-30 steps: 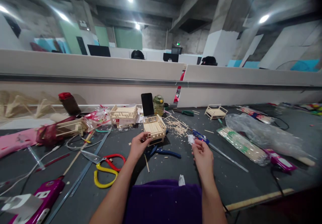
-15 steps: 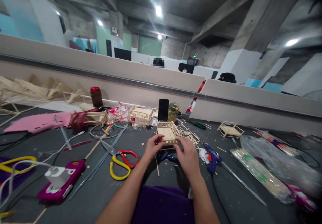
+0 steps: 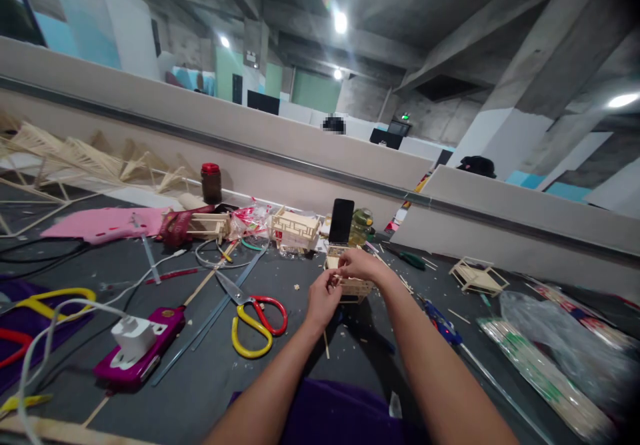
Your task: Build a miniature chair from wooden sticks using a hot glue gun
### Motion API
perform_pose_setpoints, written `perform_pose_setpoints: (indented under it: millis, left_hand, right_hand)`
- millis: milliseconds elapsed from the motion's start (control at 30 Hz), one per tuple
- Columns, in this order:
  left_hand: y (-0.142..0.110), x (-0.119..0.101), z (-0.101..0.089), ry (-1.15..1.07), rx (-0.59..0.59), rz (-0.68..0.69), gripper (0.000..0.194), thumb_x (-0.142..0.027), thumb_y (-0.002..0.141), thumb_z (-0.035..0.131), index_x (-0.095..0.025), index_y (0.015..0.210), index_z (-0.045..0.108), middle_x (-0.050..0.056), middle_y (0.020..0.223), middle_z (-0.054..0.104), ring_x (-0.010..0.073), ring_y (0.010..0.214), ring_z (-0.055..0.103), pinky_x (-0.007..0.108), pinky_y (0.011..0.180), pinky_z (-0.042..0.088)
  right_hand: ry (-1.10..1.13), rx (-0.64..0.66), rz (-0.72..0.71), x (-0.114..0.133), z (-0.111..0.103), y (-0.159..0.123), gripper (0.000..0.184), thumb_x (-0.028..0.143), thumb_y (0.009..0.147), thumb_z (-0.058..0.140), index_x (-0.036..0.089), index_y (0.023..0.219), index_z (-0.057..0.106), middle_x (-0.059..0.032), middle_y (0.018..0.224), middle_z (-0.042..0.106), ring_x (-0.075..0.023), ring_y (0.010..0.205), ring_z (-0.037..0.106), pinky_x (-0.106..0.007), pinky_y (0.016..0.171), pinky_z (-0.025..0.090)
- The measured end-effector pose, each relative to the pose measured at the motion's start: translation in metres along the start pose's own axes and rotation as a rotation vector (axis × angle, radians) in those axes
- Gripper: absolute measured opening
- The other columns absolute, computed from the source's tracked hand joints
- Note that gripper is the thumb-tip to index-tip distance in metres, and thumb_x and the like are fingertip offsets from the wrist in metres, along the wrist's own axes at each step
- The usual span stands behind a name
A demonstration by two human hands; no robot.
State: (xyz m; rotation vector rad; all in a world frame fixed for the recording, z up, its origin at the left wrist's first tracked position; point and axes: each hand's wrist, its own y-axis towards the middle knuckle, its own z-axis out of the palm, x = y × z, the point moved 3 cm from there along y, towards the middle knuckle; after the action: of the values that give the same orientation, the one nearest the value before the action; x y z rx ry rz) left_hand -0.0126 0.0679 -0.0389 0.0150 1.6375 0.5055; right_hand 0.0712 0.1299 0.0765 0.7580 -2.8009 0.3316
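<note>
A small model made of wooden sticks [image 3: 356,290], with a railing and a slatted floor, sits on the dark table in front of me. My left hand [image 3: 323,298] is at its near left corner, fingers curled into a pinch. From the right, my right hand [image 3: 361,265] reaches across the top of the model, its bent fingertips meeting those of my left hand. What the fingertips hold, if anything, is too small to make out. Both hands cover much of the model. Scissors [image 3: 260,325] with red and yellow handles lie to the left of my left hand.
A phone [image 3: 341,221] stands upright behind the model. To the right lie a blue glue gun [image 3: 443,325] and a bag of sticks [image 3: 543,372]. A purple power strip [image 3: 143,348] is at the left. Other stick models [image 3: 296,228] stand along the partition [image 3: 280,158].
My right hand has left the model's right side and crossed over its top to my left hand. Both hands' fingers have drawn together. The view has shifted slightly left.
</note>
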Motion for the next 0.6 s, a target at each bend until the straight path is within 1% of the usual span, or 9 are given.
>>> perform_pose_setpoints:
  millis: [67, 200, 333, 400, 433, 500, 533, 600]
  left_hand:
    - [0.000, 0.001, 0.001, -0.005, -0.011, -0.017, 0.034, -0.012, 0.070, 0.054, -0.017, 0.102, 0.065, -0.001, 0.077, 0.064, 0.0084, 0.054, 0.044, 0.020, 0.055, 0.035]
    - [-0.002, 0.004, 0.003, -0.003, -0.018, -0.029, 0.033, -0.012, 0.071, 0.056, -0.018, 0.103, 0.065, 0.001, 0.081, 0.066, 0.0102, 0.059, 0.051, 0.021, 0.057, 0.038]
    - [-0.003, 0.003, 0.004, 0.037, -0.005, -0.038, 0.036, -0.013, 0.072, 0.059, -0.020, 0.107, 0.065, 0.001, 0.081, 0.066, 0.0114, 0.062, 0.054, 0.022, 0.060, 0.041]
    - [0.000, 0.000, 0.000, 0.066, 0.027, -0.040, 0.043, -0.013, 0.069, 0.064, -0.020, 0.111, 0.064, 0.001, 0.087, 0.067, 0.0104, 0.060, 0.053, 0.022, 0.060, 0.043]
    - [0.002, -0.002, -0.005, 0.092, 0.050, -0.041, 0.049, -0.013, 0.066, 0.068, -0.020, 0.113, 0.063, 0.002, 0.092, 0.067, 0.0099, 0.059, 0.054, 0.023, 0.060, 0.043]
    - [0.008, -0.006, -0.020, 0.170, 0.096, -0.044, 0.059, -0.013, 0.060, 0.073, -0.020, 0.117, 0.062, 0.003, 0.101, 0.067, 0.0100, 0.060, 0.055, 0.023, 0.060, 0.045]
    - [0.010, -0.007, -0.031, 0.236, 0.105, -0.054, 0.057, -0.013, 0.062, 0.073, -0.021, 0.117, 0.062, 0.003, 0.099, 0.067, 0.0108, 0.061, 0.056, 0.024, 0.062, 0.046]
    - [0.013, -0.008, -0.054, 0.344, 0.063, -0.077, 0.039, -0.013, 0.072, 0.065, -0.019, 0.110, 0.065, 0.005, 0.098, 0.066, 0.0144, 0.069, 0.058, 0.028, 0.070, 0.046]
  right_hand:
    - [0.024, 0.054, 0.024, 0.001, 0.000, 0.007, 0.005, 0.014, 0.065, 0.073, 0.019, 0.063, 0.071, -0.0001, 0.057, 0.067, -0.0148, 0.059, 0.062, -0.020, 0.054, 0.038]
    - [0.057, 0.125, 0.078, 0.000, 0.006, 0.017, 0.013, 0.007, 0.053, 0.074, 0.018, 0.056, 0.069, 0.0027, 0.044, 0.059, -0.0144, 0.051, 0.061, -0.020, 0.052, 0.041]
    - [0.054, 0.154, 0.103, -0.005, 0.013, 0.025, 0.016, 0.004, 0.048, 0.074, 0.017, 0.052, 0.067, 0.0029, 0.040, 0.057, -0.0140, 0.045, 0.058, -0.022, 0.051, 0.043]
    - [0.041, 0.145, 0.095, -0.006, 0.012, 0.028, 0.015, 0.004, 0.049, 0.075, 0.017, 0.052, 0.067, 0.0022, 0.042, 0.059, -0.0141, 0.046, 0.058, -0.022, 0.050, 0.043]
    - [0.030, 0.123, 0.085, -0.004, 0.010, 0.030, 0.014, 0.005, 0.051, 0.076, 0.016, 0.054, 0.068, 0.0015, 0.045, 0.061, -0.0144, 0.049, 0.059, -0.022, 0.051, 0.042]
    - [0.000, 0.047, 0.054, 0.002, 0.004, 0.033, 0.010, 0.010, 0.057, 0.076, 0.016, 0.064, 0.071, -0.0006, 0.057, 0.067, -0.0155, 0.060, 0.063, -0.021, 0.054, 0.042]
    - [-0.018, 0.004, 0.033, 0.008, 0.001, 0.035, 0.011, 0.013, 0.061, 0.075, 0.017, 0.071, 0.073, -0.0015, 0.065, 0.070, -0.0160, 0.066, 0.065, -0.021, 0.056, 0.042]
    - [-0.056, -0.063, -0.015, 0.023, 0.000, 0.039, 0.018, 0.018, 0.068, 0.074, 0.019, 0.086, 0.073, -0.0026, 0.081, 0.073, -0.0165, 0.079, 0.066, -0.021, 0.061, 0.042]
